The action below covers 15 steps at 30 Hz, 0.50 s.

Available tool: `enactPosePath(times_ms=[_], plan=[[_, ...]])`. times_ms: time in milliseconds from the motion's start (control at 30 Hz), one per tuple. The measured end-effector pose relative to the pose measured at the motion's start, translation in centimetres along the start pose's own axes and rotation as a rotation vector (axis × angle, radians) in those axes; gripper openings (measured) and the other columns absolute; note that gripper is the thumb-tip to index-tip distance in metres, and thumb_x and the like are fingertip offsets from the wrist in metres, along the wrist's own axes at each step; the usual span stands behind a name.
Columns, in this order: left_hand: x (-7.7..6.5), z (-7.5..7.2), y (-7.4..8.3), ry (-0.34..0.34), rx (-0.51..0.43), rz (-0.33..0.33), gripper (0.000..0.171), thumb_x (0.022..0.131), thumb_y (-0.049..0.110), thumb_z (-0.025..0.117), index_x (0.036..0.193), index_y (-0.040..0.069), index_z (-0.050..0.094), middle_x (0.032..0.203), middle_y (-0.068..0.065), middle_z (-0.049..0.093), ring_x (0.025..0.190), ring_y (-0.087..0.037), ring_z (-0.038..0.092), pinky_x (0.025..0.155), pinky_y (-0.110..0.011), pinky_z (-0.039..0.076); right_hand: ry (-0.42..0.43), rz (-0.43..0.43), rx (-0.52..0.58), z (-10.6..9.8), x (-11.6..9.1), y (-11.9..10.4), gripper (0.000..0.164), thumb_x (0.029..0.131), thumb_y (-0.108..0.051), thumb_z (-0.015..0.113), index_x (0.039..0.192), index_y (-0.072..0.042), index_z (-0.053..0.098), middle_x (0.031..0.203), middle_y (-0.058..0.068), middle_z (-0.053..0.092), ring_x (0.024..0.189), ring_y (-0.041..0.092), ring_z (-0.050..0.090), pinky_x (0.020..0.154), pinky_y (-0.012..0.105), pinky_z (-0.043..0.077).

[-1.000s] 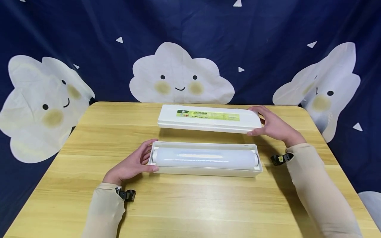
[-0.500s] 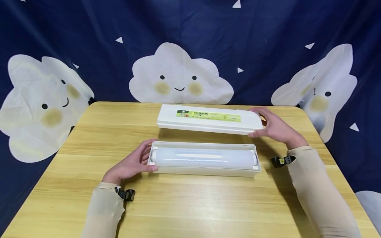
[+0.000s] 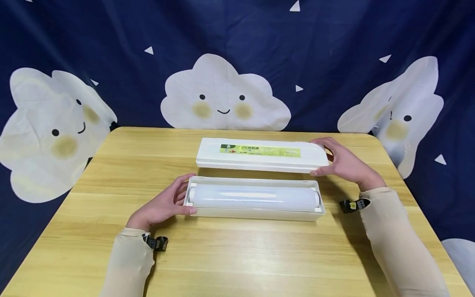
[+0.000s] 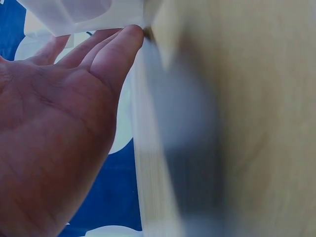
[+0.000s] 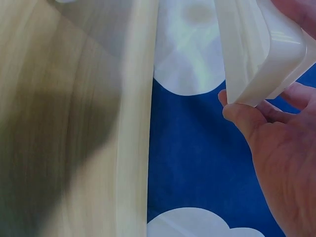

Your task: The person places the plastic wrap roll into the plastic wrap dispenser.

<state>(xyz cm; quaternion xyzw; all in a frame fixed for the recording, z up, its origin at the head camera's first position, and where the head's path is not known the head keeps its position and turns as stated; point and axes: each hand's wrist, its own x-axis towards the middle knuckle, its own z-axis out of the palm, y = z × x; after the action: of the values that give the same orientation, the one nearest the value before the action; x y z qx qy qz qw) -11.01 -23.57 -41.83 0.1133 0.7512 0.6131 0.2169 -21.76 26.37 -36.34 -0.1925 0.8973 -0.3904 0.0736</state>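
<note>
Shiny whitish roll (image 3: 256, 197) lying lengthwise in open white box (image 3: 256, 214), box on wood table (image 3: 237, 260), left hand (image 3: 163, 205) gripping its left end front and back. Lid (image 3: 211, 153) w/ green-yellow label (image 3: 260, 151) up off table just behind box, right hand (image 3: 345, 164) holding it by right end, kinda pinched. Beige sleeves (image 3: 128, 264), black wrist gear (image 3: 159, 243), navy curtain (image 3: 319, 37) with smiley clouds (image 3: 222, 84) behind table

Wood-grain table (image 3: 237, 255), dark blue curtain (image 3: 237, 24) behind, smiling white clouds (image 3: 224, 86), small white triangles (image 3: 149, 50)

white lid (image 3: 262, 156) behind open box (image 3: 256, 214)
</note>
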Motion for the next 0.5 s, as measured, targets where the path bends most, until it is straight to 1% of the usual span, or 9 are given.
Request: enactPosePath(times_ms=[100, 200, 333, 500], plan=[[0.03, 0.04, -0.08, -0.001, -0.001, 0.004, 0.101, 0.08, 0.01, 0.082, 0.156, 0.014, 0.016, 0.154, -0.015, 0.031, 0.139, -0.032, 0.034, 0.106, -0.029, 0.035, 0.003, -0.004, 0.005, 0.06, -0.12, 0.12, 0.083, 0.065, -0.021, 0.094, 0.135, -0.011, 0.05, 0.133, 0.004, 0.045, 0.11, 0.02, 0.045, 0.089, 0.027, 0.039], [0.11, 0.05, -0.11, -0.002, 0.0, 0.01, 0.101, 0.08, 0.01, 0.082, 0.156, 0.014, 0.016, 0.154, -0.015, 0.031, 0.139, -0.032, 0.033, 0.106, -0.028, 0.035, 0.005, 0.001, 0.01, 0.09, -0.31, 0.16, 0.083, 0.066, -0.02, 0.094, 0.136, -0.011, 0.05, 0.134, 0.004, 0.045, 0.109, 0.021, 0.046, 0.084, 0.021, 0.04], [0.11, 0.05, -0.18, -0.002, 0.001, 0.013, 0.101, 0.081, 0.01, 0.082, 0.156, 0.014, 0.016, 0.154, -0.015, 0.031, 0.139, -0.032, 0.034, 0.106, -0.027, 0.036, -0.003, -0.006, 0.027, 0.12, -0.47, 0.14, 0.083, 0.067, -0.019, 0.093, 0.137, -0.01, 0.049, 0.133, 0.005, 0.045, 0.108, 0.024, 0.048, 0.082, 0.02, 0.042], [0.1, 0.04, -0.23, -0.001, -0.002, 0.017, 0.101, 0.081, 0.01, 0.082, 0.157, 0.015, 0.015, 0.155, -0.014, 0.03, 0.139, -0.032, 0.033, 0.105, -0.026, 0.036, -0.009, -0.003, 0.043, 0.15, -0.69, -0.14, 0.083, 0.067, -0.018, 0.093, 0.137, -0.01, 0.049, 0.134, 0.005, 0.045, 0.107, 0.022, 0.048, 0.081, 0.02, 0.043]])
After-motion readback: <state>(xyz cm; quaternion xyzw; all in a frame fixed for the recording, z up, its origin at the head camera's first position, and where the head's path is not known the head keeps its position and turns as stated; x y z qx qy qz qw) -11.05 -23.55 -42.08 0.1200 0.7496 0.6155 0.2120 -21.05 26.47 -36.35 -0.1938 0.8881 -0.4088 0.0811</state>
